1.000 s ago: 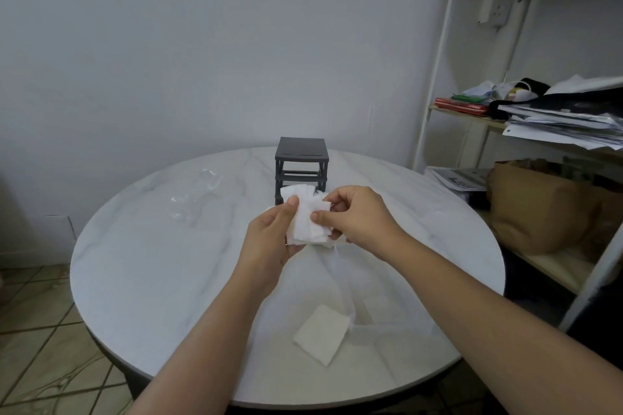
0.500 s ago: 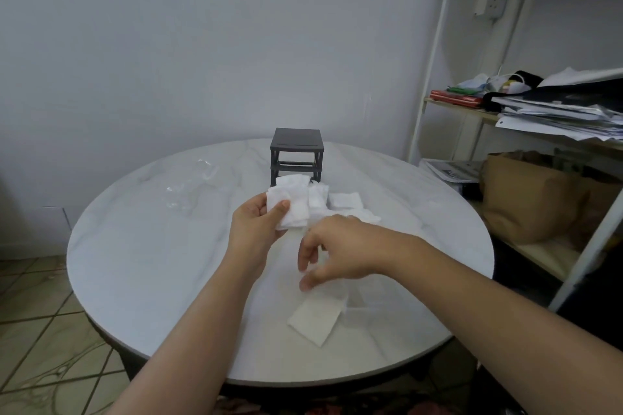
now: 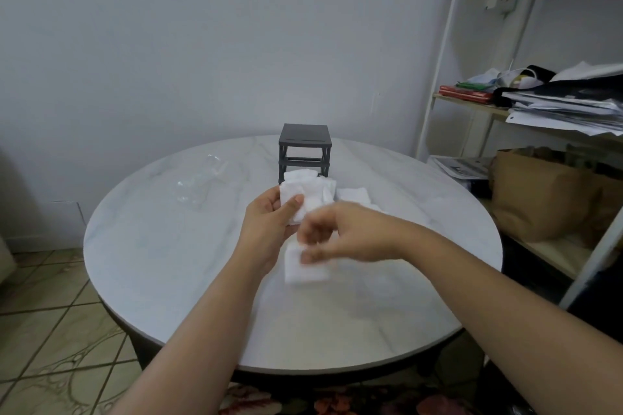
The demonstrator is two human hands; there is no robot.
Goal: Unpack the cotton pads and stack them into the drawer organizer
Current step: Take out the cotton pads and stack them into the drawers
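Observation:
My left hand (image 3: pixel 269 222) grips a bunch of white cotton pads (image 3: pixel 305 192) above the middle of the round marble table (image 3: pixel 161 246). My right hand (image 3: pixel 340 234), blurred, pinches a single cotton pad (image 3: pixel 303 268) just below and to the right of the bunch. More loose pads (image 3: pixel 354 195) lie on the table behind my right hand. The dark grey drawer organizer (image 3: pixel 304 153) stands at the far side of the table, beyond the held pads.
Crumpled clear plastic wrapping (image 3: pixel 202 185) lies on the table at the left. A white-framed shelf (image 3: pixel 438 77) with papers and a brown paper bag (image 3: pixel 539 199) stands close to the table's right edge. Tiled floor lies at the left.
My right hand dropped from the bunch to the lone pad on the table, picked it up and raised it toward my left hand. Some pads came to lie on the table.

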